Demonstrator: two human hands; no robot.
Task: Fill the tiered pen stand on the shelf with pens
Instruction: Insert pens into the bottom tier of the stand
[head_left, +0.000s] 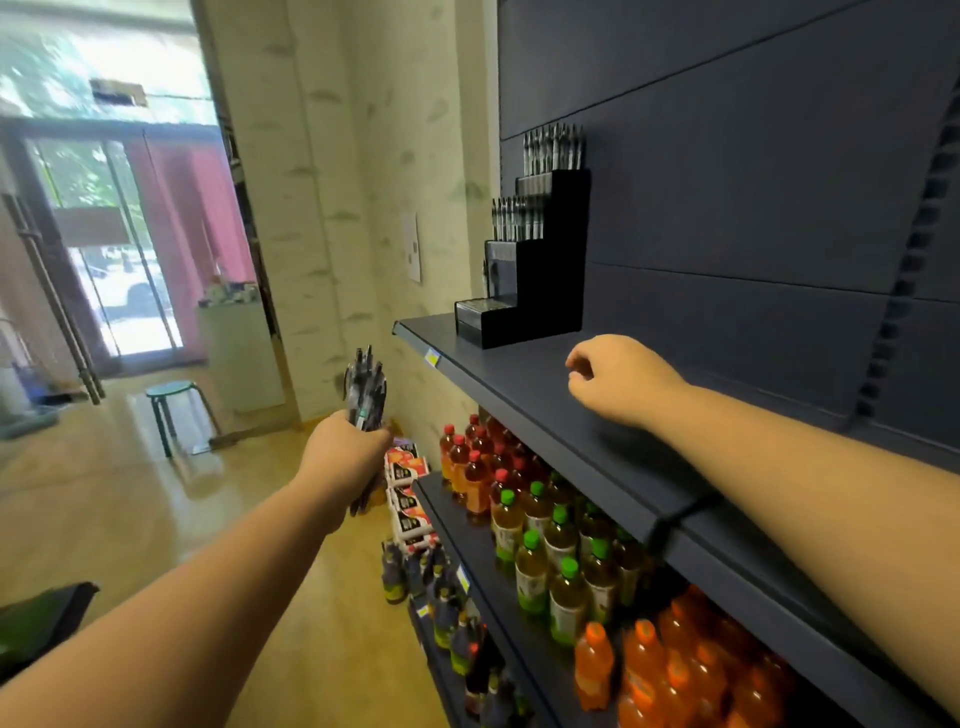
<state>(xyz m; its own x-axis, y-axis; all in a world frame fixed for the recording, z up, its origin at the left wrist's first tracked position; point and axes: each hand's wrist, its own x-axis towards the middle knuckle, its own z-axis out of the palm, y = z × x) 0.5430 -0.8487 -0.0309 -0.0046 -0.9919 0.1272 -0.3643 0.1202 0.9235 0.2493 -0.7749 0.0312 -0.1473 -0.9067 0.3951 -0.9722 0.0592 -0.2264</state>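
Our left hand (345, 449) grips a pen bundle (365, 395) upright, seemingly tips-up; our right hand (618, 379) hangs loosely curled, holding nothing, over the shelf (545, 395).

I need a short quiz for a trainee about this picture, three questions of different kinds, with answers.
1. True or false: the left hand grips a bundle of pens.
2. Which tiers of the pen stand already hold pens? A) the top two B) the bottom two C) all of them
3. Fill in: the right hand hovers over the ____ and holds nothing.

Key:
1. True.
2. A: pens stand in the top two tiers; the lower tiers show none.
3. shelf.
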